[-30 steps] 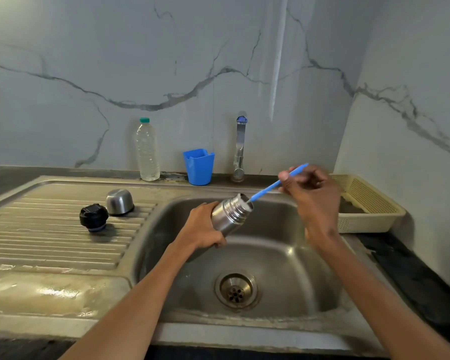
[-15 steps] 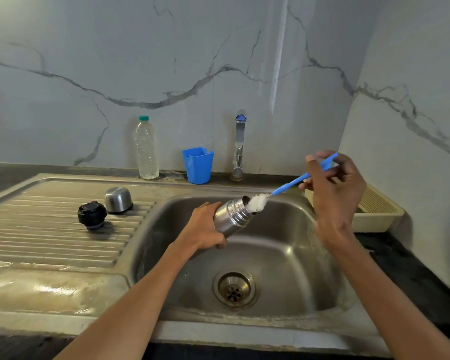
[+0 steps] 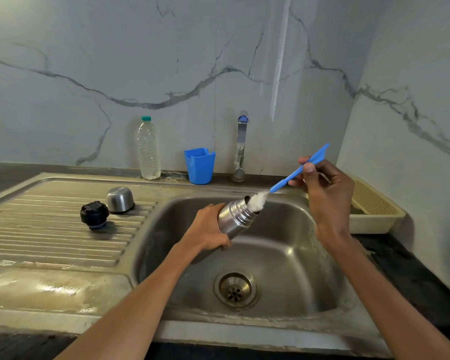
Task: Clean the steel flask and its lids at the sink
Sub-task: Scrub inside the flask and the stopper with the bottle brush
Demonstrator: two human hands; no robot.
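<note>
Steel flask [image 3: 235, 219], brush head [image 3: 256, 200] now farther out.

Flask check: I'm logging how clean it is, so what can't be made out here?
Head view only:
- Inside of the flask: hidden by its steel wall and the brush bristles at its mouth.
- Flask base: covered by the left hand.
- Brush handle middle: wrapped by the right hand.

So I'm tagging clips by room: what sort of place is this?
Most likely a home kitchen: a steel sink with a ribbed drainboard, a tap against a marble-look wall, and a dark counter.
</note>
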